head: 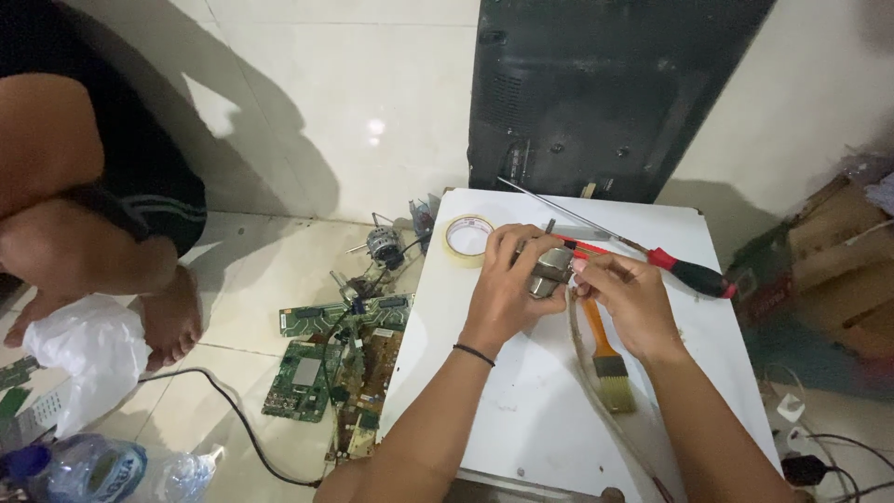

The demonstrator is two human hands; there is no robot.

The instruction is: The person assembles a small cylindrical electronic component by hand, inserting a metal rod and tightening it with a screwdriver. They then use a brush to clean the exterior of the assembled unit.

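Note:
Both my hands meet over a white board laid flat like a table. My left hand grips a small grey metal part with a short shaft sticking up. My right hand pinches the same part from the right side. A long screwdriver with a red and black handle lies just behind my hands. An orange-handled paintbrush lies under my right wrist. A roll of pale tape sits to the left of my left hand.
A black television back leans on the wall behind the board. Green circuit boards and a small motor lie on the tiled floor at left. Another person crouches at far left. A water bottle and cables are nearby.

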